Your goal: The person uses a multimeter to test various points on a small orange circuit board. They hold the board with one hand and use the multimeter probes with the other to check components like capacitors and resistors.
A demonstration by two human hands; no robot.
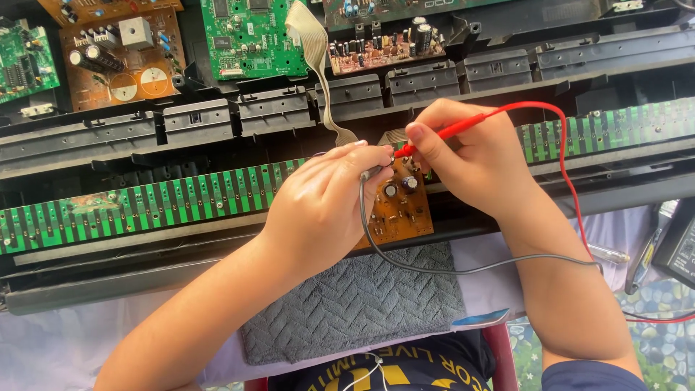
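— What is the setting?

— A surface (43,340) draped in pale cloth carries an opened black plastic keyboard chassis (108,137) that spans the whole view. A grey woven towel (355,304) lies on the cloth at the near edge.

— Starting at the left, what shows?

— At the far left corner sits a brown circuit board with round coils and capacitors (119,58), and just right of it a green printed circuit board (250,36). Below them a long green contact strip with dark bars (145,206) runs slantwise across the chassis. A flat beige ribbon cable (318,65) hangs down from the top toward the middle.

— And the hands?

— The left hand (326,210) is curled, its fingers pinched shut on a grey probe with a grey lead (405,261), the tip set on a small orange-brown circuit board with black capacitors (399,210). That board leans on the front rail of the chassis, between the two hands and just above the towel.

— The right one?

— The right hand (470,156) has its fingers closed on a red test probe with a red wire (449,130), its tip touching the top edge of the same board. The red wire loops rightward, near a black meter casing (680,246) at the far right edge.
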